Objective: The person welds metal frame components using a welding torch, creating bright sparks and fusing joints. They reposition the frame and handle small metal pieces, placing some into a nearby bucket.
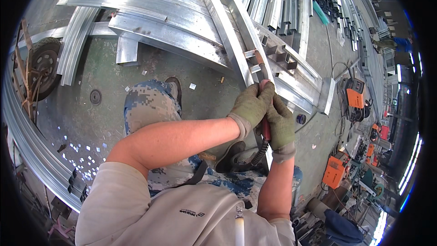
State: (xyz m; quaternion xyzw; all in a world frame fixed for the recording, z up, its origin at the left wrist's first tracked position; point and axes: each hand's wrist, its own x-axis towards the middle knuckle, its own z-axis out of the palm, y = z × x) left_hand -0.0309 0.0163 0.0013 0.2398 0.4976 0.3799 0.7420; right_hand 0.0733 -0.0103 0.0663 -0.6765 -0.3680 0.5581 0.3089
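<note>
A welding torch with a red handle is gripped in both my gloved hands. My left hand, in an olive work glove, wraps the torch near its neck. Just below and to the right, my right hand closes round the handle. The copper-coloured nozzle points away from me, close to a short crosspiece between two long galvanized steel channels. A black ribbed cable trails from the handle toward my legs. Whether the nozzle touches the metal, I cannot tell.
Wide steel profiles lie stacked at the far left. More metal tubes fill the far side. Orange welding machines stand at right, with cables on the floor. A wheeled cart is at left, near scattered metal scraps.
</note>
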